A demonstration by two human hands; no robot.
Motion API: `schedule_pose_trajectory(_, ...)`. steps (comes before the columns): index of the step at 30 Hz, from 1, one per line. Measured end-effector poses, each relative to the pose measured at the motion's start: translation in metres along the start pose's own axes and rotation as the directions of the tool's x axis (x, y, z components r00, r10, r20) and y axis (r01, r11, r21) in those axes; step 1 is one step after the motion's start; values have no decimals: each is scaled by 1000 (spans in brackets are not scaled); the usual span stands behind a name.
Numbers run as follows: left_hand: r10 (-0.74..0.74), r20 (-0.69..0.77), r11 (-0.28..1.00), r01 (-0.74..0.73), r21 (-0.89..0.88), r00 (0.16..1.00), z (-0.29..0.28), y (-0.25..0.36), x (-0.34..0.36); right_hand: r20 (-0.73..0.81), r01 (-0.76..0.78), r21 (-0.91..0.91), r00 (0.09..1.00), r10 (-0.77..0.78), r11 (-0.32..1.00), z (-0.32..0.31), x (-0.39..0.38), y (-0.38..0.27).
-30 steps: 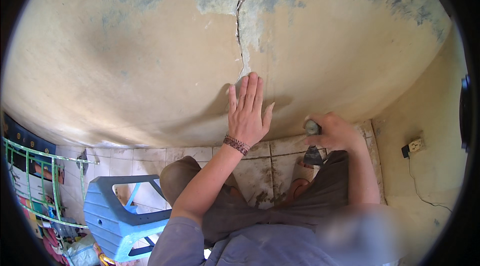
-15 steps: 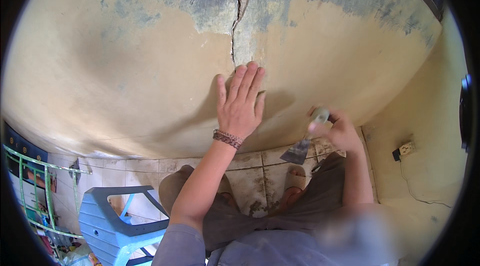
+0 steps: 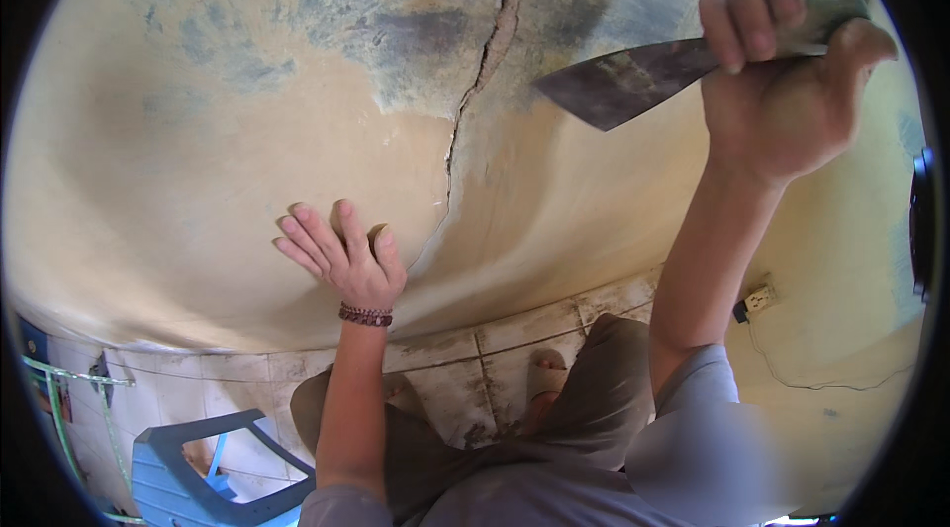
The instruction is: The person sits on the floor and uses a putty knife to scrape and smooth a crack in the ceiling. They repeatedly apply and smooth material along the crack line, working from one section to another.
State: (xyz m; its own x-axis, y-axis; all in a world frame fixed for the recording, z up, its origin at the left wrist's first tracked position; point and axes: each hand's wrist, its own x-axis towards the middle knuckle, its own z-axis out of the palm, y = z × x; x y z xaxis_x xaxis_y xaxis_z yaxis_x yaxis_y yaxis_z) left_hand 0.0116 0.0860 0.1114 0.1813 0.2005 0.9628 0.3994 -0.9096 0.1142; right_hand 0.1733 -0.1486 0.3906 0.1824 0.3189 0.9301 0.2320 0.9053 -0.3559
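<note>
In front of me a beige wall point(image 3: 267, 146) has a long jagged crack point(image 3: 492, 47) running down through a patch of worn grey-blue paint. My left hand point(image 3: 356, 255), a braided bracelet at its wrist, lies against the wall left of the crack's thin lower end, fingers spread and nothing in them. Raised at the upper right, my right hand point(image 3: 782, 82) grips a putty knife point(image 3: 633, 82) by its pale handle. The dark, stained blade points left toward the crack, seemingly held off the wall.
A blue plastic stool point(image 3: 168, 473) stands at the lower left, beside a green metal rack point(image 3: 74, 369). Dirty white tiles point(image 3: 450, 354) cover the floor below the wall. On the right-hand wall is a socket point(image 3: 759, 299) with a plug and hanging cable.
My right hand has lifted the putty knife from low near my knee to high at the right, its blade now pointing left. My left hand has shifted down and left, away from the crack.
</note>
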Motion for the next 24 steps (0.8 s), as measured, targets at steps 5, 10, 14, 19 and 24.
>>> schedule_pose_trajectory(5,34,-42,999,-34,17,999,5,-5,-2,-47,144,-147,987,-152,979,5,-5,12)
schedule_pose_trajectory(10,92,-46,995,-89,53,995,4,-9,-5,-156,134,-283,971,-183,950,8,-12,-1)
schedule_pose_trajectory(14,130,-62,991,-128,31,990,4,-8,-3,34,115,-235,993,-110,965,16,-16,6)
schedule_pose_trajectory(19,82,-73,997,-83,-5,994,6,-10,-8,217,53,-332,976,21,942,17,-11,-13)
schedule_pose_trajectory(24,84,-58,996,-84,-2,995,7,-9,-8,55,68,-342,997,-53,937,37,-17,0)
